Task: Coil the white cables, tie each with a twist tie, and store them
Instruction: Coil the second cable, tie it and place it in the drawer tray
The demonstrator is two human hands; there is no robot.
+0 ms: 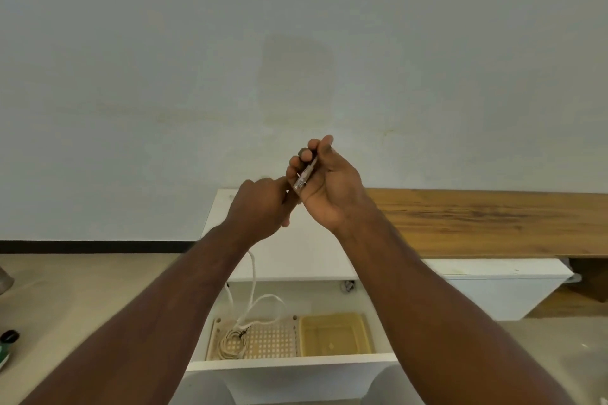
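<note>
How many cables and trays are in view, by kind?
Loose white cable with clear plug, held in the right hand and left hand, trailing down into the drawer: 1
Coiled, tied white cable on the perforated tray: 1
Beige perforated tray: 1
Translucent yellow plastic tray: 1
Total: 4

A white drawer (289, 367) is sitting open at the lower centre of the frame, holding a perforated beige tray (269, 339) on the left and a yellow container (335, 334) beside it on the right. A coiled white cable (232, 344) is lying on the tray's left part.
</note>
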